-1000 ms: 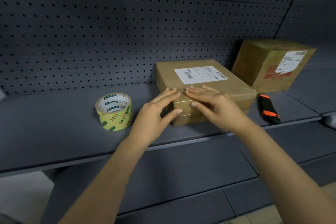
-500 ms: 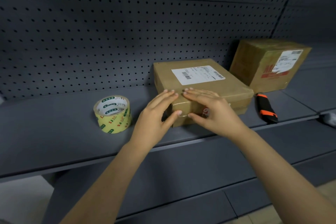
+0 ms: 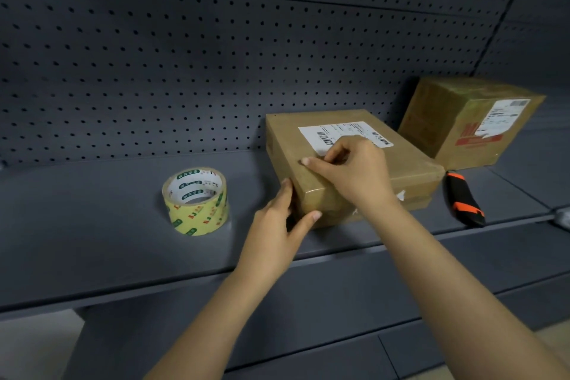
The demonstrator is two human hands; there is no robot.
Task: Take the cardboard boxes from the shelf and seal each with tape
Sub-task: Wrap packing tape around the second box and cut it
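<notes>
A flat cardboard box (image 3: 413, 170) with a white shipping label lies on the grey shelf (image 3: 92, 213); clear tape shines over its near edge. My left hand (image 3: 277, 225) grips the box's near-left corner, fingers on the left side and thumb on the front face. My right hand (image 3: 351, 173) lies on the box top with its fingers curled over the label and its thumb tip pressed near the left edge; I see nothing held in it. A yellow tape roll (image 3: 196, 200) stands left of the box. A second, taller cardboard box (image 3: 468, 123) sits at the back right.
A black and orange utility knife (image 3: 464, 197) lies on the shelf right of the flat box. A dark pegboard wall (image 3: 216, 55) backs the shelf. A lower shelf (image 3: 339, 311) juts out beneath my arms. Pale floor shows at the bottom left.
Both hands lay flat over the box's near edge. Now my right hand has slid up onto the top and curled, and my left hand has moved to the near-left corner.
</notes>
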